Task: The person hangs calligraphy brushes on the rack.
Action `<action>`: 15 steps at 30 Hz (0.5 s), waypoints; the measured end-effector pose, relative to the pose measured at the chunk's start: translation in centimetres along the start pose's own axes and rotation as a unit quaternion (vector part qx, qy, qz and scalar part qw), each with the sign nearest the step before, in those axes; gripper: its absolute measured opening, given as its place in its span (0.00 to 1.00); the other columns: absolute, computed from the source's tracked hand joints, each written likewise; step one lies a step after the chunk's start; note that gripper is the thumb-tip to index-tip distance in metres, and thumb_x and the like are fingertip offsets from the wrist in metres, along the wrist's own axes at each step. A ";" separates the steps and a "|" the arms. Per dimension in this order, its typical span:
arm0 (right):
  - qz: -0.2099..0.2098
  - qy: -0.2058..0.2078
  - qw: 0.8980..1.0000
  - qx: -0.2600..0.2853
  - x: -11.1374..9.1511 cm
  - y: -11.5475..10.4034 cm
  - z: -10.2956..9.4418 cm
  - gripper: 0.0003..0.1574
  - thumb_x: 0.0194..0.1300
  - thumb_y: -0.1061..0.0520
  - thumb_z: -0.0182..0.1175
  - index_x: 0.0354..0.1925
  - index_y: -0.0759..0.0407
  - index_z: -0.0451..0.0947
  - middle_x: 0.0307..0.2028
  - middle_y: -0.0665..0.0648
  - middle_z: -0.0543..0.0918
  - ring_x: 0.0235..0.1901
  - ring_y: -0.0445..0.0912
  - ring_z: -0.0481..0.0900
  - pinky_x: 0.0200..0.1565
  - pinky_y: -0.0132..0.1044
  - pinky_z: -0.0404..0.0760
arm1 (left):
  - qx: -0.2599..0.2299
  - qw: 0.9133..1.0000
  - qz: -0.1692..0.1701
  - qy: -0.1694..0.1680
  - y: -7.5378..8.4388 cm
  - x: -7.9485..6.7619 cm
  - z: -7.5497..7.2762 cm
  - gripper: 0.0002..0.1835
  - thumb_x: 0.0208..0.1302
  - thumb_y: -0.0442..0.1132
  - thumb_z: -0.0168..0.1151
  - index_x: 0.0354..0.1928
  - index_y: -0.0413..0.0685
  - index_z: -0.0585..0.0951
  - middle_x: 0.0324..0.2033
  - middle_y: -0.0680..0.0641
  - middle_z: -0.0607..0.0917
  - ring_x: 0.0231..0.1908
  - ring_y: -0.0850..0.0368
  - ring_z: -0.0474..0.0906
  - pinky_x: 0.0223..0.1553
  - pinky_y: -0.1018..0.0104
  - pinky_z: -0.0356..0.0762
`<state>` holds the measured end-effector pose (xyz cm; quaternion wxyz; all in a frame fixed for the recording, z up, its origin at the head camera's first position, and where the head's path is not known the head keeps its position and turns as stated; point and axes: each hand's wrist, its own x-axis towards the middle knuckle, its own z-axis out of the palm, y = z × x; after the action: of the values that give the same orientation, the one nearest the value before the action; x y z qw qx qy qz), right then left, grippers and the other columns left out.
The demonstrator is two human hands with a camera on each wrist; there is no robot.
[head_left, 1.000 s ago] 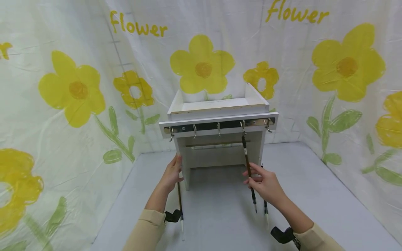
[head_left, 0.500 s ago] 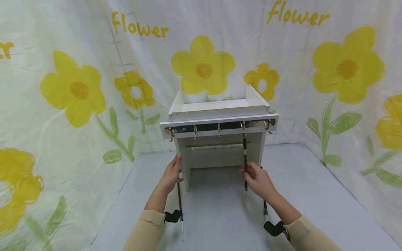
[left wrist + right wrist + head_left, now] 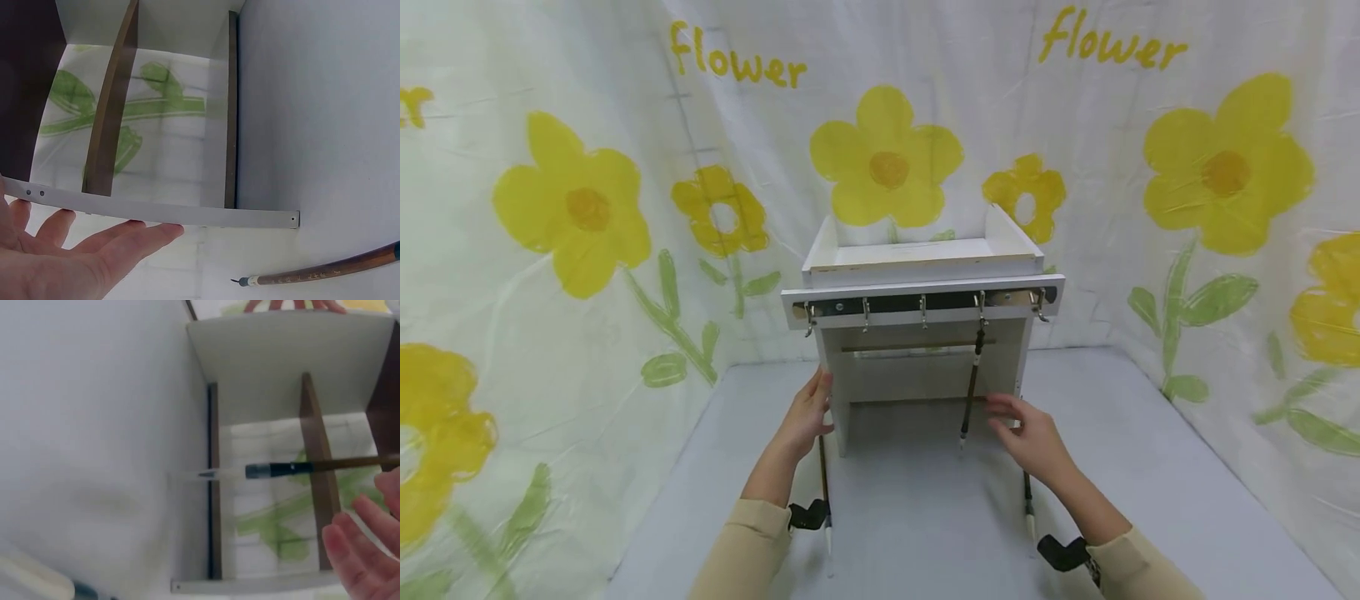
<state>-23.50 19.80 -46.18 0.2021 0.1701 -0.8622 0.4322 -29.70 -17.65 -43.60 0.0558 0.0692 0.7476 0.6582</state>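
A writing brush point(image 3: 972, 383) with a brown handle hangs by its upper end from the fourth hook on the front rail point(image 3: 895, 304) of a small white shelf unit point(image 3: 1022, 350). Its bristle end swings down and left. Just right of the brush, my right hand point(image 3: 1030, 435) is apart from it, fingers loosely bent and holding nothing. In the right wrist view the same brush crosses above the fingertips point(image 3: 337, 540). My left hand point(image 3: 805, 417) lies against the unit's left side panel, its extended fingers point(image 3: 150, 237) touching the panel in the left wrist view.
Two more brushes lie on the white table: one brush point(image 3: 825, 483) by my left forearm, another brush point(image 3: 1028, 500) left of my right wrist. The other hooks point(image 3: 923, 312) carry nothing. A flower-printed curtain point(image 3: 1105, 192) stands behind the unit.
My right hand has let go of the brush and drawn slightly right. The brush has gone from held at the hook to hanging freely, its lower end swung left. The left hand stays put.
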 end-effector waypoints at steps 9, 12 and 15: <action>0.130 0.046 0.989 -0.044 -1.1 2.4 -1.6 0.24 0.69 0.57 0.66 0.60 0.64 0.76 0.45 0.64 0.88 0.47 0.59 0.86 0.38 0.39 0.86 | 0.000 1.000 -0.006 0.005 -0.3 -0.2 0.0 0.44 0.75 0.68 0.41 0.82 0.54 0.44 0.80 0.38 0.46 0.74 0.24 0.46 0.61 0.27 0.65; 0.193 0.017 0.980 -0.055 -1.4 3.3 -1.8 0.31 0.69 0.54 0.66 0.64 0.66 0.71 0.53 0.70 0.84 0.53 0.64 0.82 0.45 0.50 0.85 | 0.002 1.000 -0.001 0.002 -0.2 0.0 -0.2 0.44 0.74 0.69 0.41 0.82 0.55 0.44 0.80 0.38 0.47 0.74 0.24 0.47 0.62 0.27 0.65; 0.243 -0.032 0.968 -0.056 -1.4 4.1 -1.8 0.39 0.67 0.53 0.67 0.67 0.70 0.65 0.58 0.76 0.77 0.52 0.66 0.82 0.46 0.54 0.85 | -0.001 1.000 -0.001 -0.003 -0.1 0.2 -0.3 0.45 0.74 0.70 0.41 0.82 0.56 0.43 0.80 0.38 0.47 0.74 0.24 0.47 0.62 0.27 0.65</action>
<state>-23.87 23.70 -48.66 0.0723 -0.0423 -0.9067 0.4135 -29.95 -17.95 -43.68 0.0588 0.0702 0.7471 0.6584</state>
